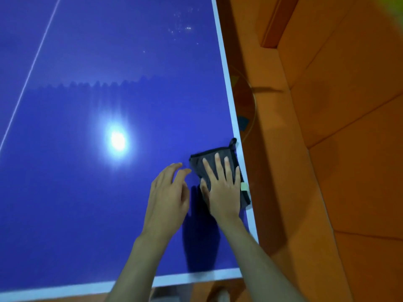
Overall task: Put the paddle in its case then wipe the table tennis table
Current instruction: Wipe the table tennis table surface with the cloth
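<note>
A dark grey cloth (199, 160) with a hanging loop and a pale tag lies on the blue table tennis table (98, 203), against its white right edge line. My right hand (222, 188) presses flat on the cloth with fingers spread. Just left of the cloth, my left hand (169, 192) hovers over the bare table with fingers loosely bent, holding nothing. No paddle or case is in view.
A bright lamp reflection (118, 139) shines on the table's middle. Small specks (181, 29) dot the far right part. A white centre line (32, 66) runs at the left. Orange floor tiles (327, 149) lie beyond the right and near edges.
</note>
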### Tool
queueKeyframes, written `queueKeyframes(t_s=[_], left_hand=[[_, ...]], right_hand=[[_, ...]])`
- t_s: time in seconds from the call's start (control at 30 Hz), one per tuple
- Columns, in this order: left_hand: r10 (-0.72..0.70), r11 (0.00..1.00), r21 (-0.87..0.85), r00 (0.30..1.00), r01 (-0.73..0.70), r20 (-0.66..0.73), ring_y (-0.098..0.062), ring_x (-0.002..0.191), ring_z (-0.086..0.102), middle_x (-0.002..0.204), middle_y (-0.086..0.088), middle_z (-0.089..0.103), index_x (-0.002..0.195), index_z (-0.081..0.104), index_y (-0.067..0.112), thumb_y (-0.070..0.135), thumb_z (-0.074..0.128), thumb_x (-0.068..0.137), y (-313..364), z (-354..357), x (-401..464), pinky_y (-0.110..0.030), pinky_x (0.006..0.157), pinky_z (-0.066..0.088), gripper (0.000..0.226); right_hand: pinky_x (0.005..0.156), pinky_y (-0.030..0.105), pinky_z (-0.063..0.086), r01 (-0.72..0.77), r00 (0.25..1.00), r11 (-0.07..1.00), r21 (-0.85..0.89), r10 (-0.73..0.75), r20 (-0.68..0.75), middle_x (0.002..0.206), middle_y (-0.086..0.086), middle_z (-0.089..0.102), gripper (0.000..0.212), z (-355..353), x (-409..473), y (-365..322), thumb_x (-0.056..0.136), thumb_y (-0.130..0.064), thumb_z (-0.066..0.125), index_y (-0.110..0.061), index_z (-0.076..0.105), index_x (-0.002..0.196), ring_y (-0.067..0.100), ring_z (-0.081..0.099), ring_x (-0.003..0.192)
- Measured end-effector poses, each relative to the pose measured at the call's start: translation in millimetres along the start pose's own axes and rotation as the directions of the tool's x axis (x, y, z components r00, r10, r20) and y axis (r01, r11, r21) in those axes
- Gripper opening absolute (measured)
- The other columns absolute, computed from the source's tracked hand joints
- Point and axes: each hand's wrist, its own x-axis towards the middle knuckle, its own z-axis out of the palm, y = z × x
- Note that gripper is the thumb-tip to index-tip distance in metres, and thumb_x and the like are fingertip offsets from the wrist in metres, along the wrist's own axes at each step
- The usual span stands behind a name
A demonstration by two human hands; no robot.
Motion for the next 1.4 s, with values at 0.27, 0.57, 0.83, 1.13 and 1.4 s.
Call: queueKeyframes(t_s=[0.27, 0.57, 0.83, 1.13, 1.4], left_hand=[[0.043, 0.998, 0.039, 0.999, -0.044, 0.020, -0.030, 0.128, 0.053, 0.139, -0.006, 0.055, 0.130, 0.062, 0.015, 0.003, 0.061, 0.093, 36.7, 19.0, -75.6, -0.048, 0.097, 0.049, 0.039], [-0.020, 0.999, 0.028, 0.998, 0.018, 0.064, -0.026, 0.130, 0.052, 0.139, -0.003, 0.055, 0.130, 0.062, 0.018, 0.006, 0.060, 0.095, 39.6, 28.4, -77.1, -0.046, 0.101, 0.048, 0.037], [-0.093, 0.995, 0.026, 0.994, 0.092, 0.065, -0.028, 0.132, 0.051, 0.140, -0.004, 0.055, 0.130, 0.063, 0.017, 0.004, 0.061, 0.094, 9.3, 31.0, -8.4, -0.047, 0.104, 0.047, 0.039], [-0.149, 0.989, -0.011, 0.988, 0.150, 0.037, -0.024, 0.142, 0.043, 0.145, 0.000, 0.051, 0.131, 0.061, 0.020, 0.000, 0.055, 0.095, -31.9, 22.3, 100.8, -0.046, 0.109, 0.043, 0.042], [-0.166, 0.983, -0.068, 0.983, 0.171, 0.073, -0.019, 0.145, 0.040, 0.147, 0.007, 0.049, 0.132, 0.060, 0.025, 0.004, 0.057, 0.096, -46.4, 21.9, 149.5, -0.040, 0.111, 0.041, 0.042]], right_hand=[[0.126, 0.059, 0.022, -0.044, 0.999, 0.999, -0.026, 0.044, 0.022, 0.175, 0.003, 0.009, 0.066, -5.2, -192.1, 37.1, 0.105, -0.048, 0.033, -0.033, 0.014, 0.167, 0.028, 0.009, 0.161], [0.124, 0.058, 0.025, -0.054, 0.997, 0.999, 0.001, 0.054, 0.058, 0.175, 0.003, 0.009, 0.066, -8.2, -190.5, 51.1, 0.106, -0.052, 0.034, -0.035, 0.014, 0.167, 0.027, 0.011, 0.161], [0.129, 0.055, 0.013, -0.048, 0.999, 0.999, 0.001, 0.048, -0.009, 0.175, 0.001, 0.008, 0.063, -9.6, -29.5, 47.0, 0.108, -0.057, 0.030, -0.036, 0.016, 0.166, 0.025, 0.006, 0.162], [0.127, 0.057, 0.019, -0.118, 0.990, 0.993, -0.003, 0.117, -0.079, 0.175, 0.002, 0.014, 0.061, -7.6, 179.3, 37.8, 0.108, -0.050, 0.027, -0.034, 0.021, 0.166, 0.028, 0.010, 0.161], [0.128, 0.057, 0.020, -0.104, 0.989, 0.994, 0.017, 0.106, -0.102, 0.173, 0.003, 0.020, 0.057, -9.9, 309.5, 36.7, 0.109, -0.045, 0.035, -0.032, 0.027, 0.164, 0.029, 0.013, 0.161]])
